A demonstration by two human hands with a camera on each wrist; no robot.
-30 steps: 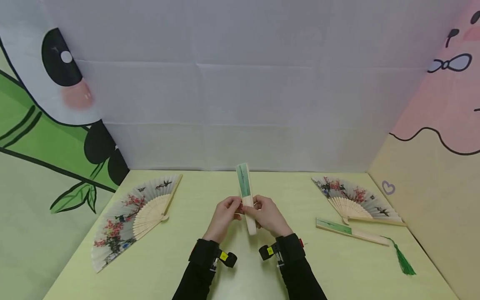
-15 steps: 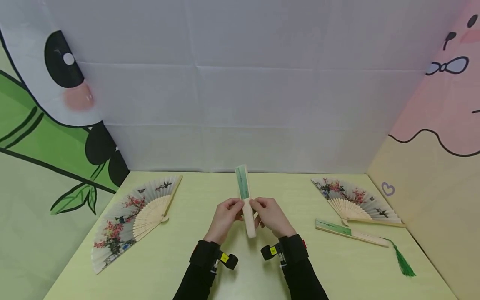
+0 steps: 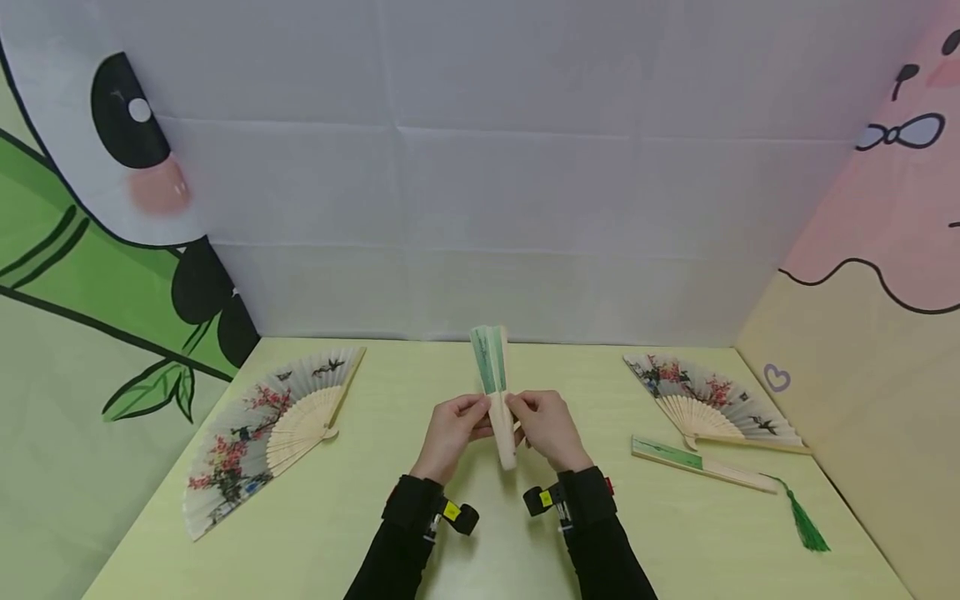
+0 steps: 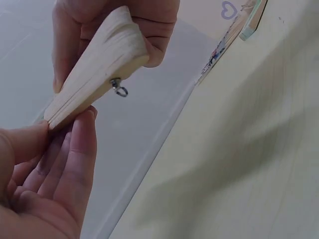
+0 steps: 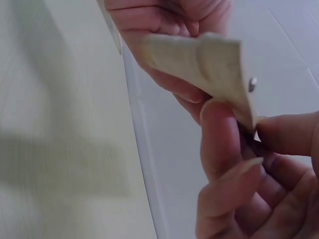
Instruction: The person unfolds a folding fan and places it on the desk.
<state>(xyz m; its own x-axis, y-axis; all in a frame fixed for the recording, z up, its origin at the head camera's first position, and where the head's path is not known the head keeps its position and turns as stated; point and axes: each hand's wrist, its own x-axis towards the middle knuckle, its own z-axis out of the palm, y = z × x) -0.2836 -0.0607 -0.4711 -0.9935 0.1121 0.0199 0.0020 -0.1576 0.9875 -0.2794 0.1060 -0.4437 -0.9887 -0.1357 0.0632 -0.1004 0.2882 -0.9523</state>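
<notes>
Both hands hold a wooden folding fan [image 3: 501, 417] above the middle of the table, its green-printed end pointing away. The fan is slightly spread, with two green strips showing at the top. My left hand [image 3: 451, 433] pinches its left edge between thumb and fingers. On the opposite edge, my right hand [image 3: 550, 429] pinches with thumb and fingertips. In the left wrist view a small metal ring [image 4: 118, 88] sticks out from the pivot end of the sticks.
At left an open flower-painted fan [image 3: 255, 433] lies on the table [image 3: 480, 550]. Another open painted fan [image 3: 705, 400] lies at right, above a closed green fan [image 3: 701, 463] with a green tassel [image 3: 810, 521]. A pale cloth wall [image 3: 480, 208] rises behind.
The held fan has gone from a closed, single-strip stack to slightly spread. My right thumb has shifted to the fan's right edge. The other fans have not moved.
</notes>
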